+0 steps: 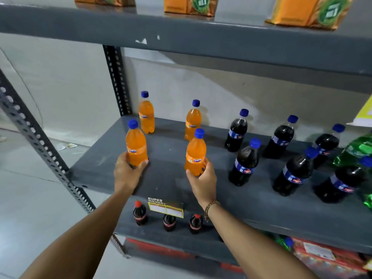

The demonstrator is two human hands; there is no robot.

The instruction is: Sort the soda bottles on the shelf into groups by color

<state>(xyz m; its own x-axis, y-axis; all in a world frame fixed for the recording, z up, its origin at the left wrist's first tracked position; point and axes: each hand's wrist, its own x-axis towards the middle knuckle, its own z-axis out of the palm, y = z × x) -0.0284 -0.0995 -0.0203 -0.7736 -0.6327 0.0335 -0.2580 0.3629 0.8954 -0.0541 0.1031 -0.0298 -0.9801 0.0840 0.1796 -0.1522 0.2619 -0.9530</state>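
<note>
Both hands closed on upright Fanta bottles — left hand (126,174) grips the left-of-centre bottle (136,146), right hand (202,181) the centre bottle (195,156); dark cola group (244,164) stands well apart, right of frame.

This is a shop, shown by the grey slotted-steel shelf (181,190) stocked with rows of soda bottles (243,164), a "SUPER MARKET" price tag (166,207) clipped to its front edge, identical orange packets (190,6) above and red cartons (326,256) below.
</note>
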